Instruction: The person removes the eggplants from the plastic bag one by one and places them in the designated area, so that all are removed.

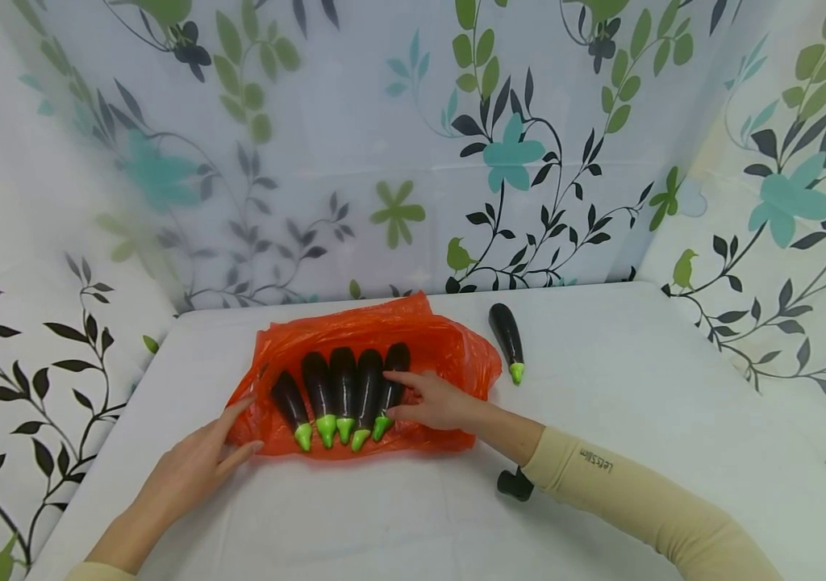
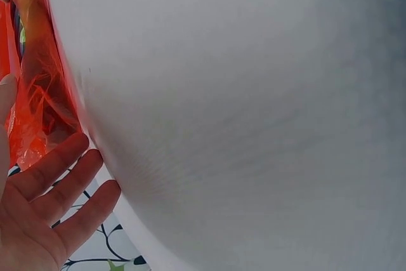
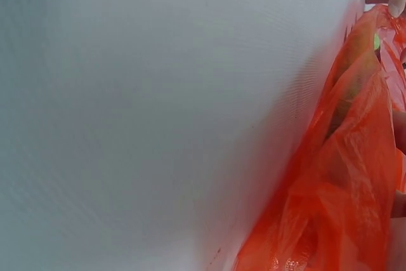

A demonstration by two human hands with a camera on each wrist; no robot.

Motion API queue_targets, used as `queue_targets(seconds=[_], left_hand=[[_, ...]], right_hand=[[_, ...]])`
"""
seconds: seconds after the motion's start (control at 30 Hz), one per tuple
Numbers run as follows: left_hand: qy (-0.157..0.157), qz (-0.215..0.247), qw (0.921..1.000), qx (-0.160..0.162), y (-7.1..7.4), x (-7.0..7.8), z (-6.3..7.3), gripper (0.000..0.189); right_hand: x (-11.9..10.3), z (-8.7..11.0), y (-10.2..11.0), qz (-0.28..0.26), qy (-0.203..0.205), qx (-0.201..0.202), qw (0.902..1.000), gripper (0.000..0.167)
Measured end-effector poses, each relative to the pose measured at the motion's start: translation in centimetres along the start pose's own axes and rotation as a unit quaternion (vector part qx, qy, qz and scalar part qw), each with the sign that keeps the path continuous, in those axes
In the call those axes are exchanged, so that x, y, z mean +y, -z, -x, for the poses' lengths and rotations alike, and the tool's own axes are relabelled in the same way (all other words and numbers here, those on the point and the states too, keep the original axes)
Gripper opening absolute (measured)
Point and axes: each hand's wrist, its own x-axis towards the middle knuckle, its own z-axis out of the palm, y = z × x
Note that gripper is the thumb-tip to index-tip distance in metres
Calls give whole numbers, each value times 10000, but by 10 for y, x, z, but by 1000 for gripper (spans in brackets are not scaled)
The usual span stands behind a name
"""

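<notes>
Several dark eggplants (image 1: 344, 383) with green stem ends lie side by side in an orange-red plastic bag (image 1: 355, 319), whose mouth is spread wide. My right hand (image 1: 433, 401) reaches in from the right. Its index finger and thumb stretch over the rightmost eggplant (image 1: 398, 357), spread apart along its length. At the bag's left edge is my left hand (image 1: 191, 460), thumb and fingers extended against the plastic. The left wrist view shows its spread fingers (image 2: 70, 188) beside the bag's side. In the right wrist view, the bag wall (image 3: 342, 176) hides most of the right hand.
One more eggplant (image 1: 506, 335) lies on the white tabletop (image 1: 602, 363), right of the bag. A small black object (image 1: 515, 485) sits partly behind the right forearm. Leaf-patterned curtains (image 1: 398, 145) hang behind the table and at both sides.
</notes>
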Motion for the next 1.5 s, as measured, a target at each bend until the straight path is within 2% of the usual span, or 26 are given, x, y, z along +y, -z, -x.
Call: queue_targets(seconds=[0.2,0.37,0.87,1.07,1.5], left_hand=[[-53,-8,10000,75,1,0,0,69],[-29,-12,10000,61,0,0,1,70],[54,49,10000,22,1,1,2,71],[46,43,10000,49,0,1,2,72],[16,50,10000,18,1,0,0,72]], right_hand=[[-1,0,0,85,-133,-16,9999,67],[-1,1,0,-272,-188,-3,9995,65],[-1,8,-2,-1194,-177,731,9900,52],[-7,18,4,-1361,-225,889,9864,47],[-13,50,17,-1324,-105,1203,9838,38]])
